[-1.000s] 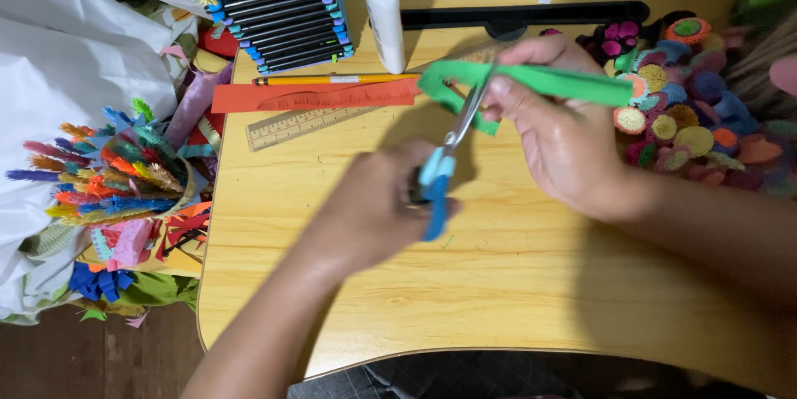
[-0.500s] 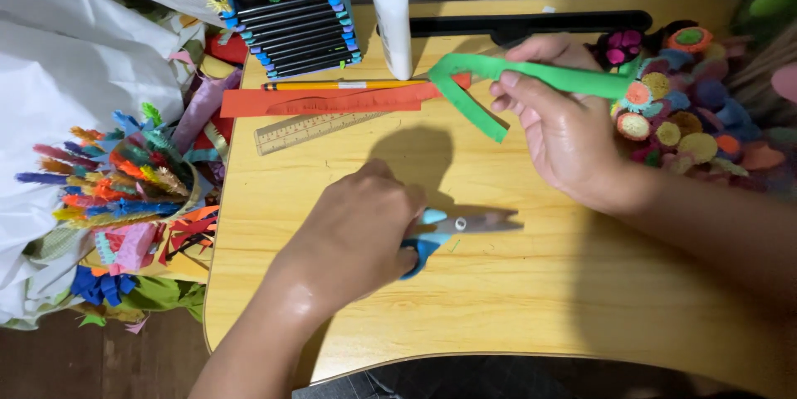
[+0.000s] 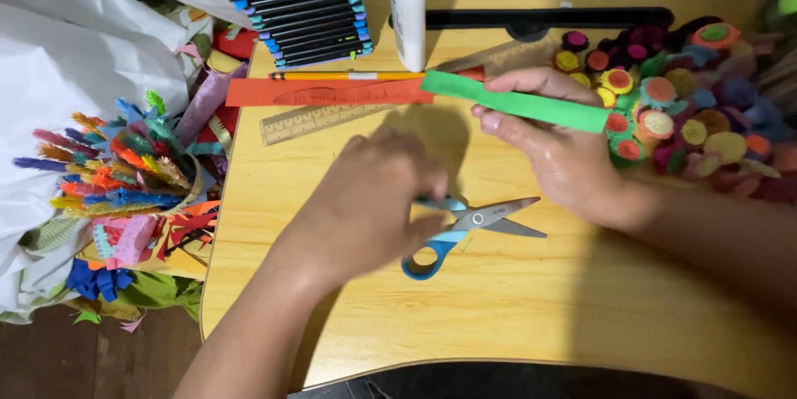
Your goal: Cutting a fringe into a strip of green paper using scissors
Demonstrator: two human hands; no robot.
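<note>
- The left hand [image 3: 378,208] lay over the blue-handled steel scissors [image 3: 469,229], which rested flat on the yellow wooden surface [image 3: 515,316] with blades slightly parted and pointing right. Its fingers curled loosely over the upper handle loop; whether that grip was closed on the handle or merely resting on it could not be determined, since motion blur obscured the fingertips.
- The right hand [image 3: 556,146] pinched the long green paper strip [image 3: 519,104] between thumb and fingers, grip closed, and held it level above the surface, beside the pile of rolled multicoloured paper discs [image 3: 681,117].
- Recommended practice, as a judgement: the scissors were best kept flat, blades directed away from the right hand, and the strip held taut and uncreased.
- Near the far edge lay an orange paper strip [image 3: 332,93], a yellow pencil [image 3: 349,76], a pale ruler [image 3: 320,122], a white glue bottle [image 3: 407,9] and a blue-and-black slatted holder [image 3: 303,13].
- The bottle top and the holder top were cut off by the frame.
- The lower handle loop showed; the upper was largely hidden beneath the left hand.
</note>
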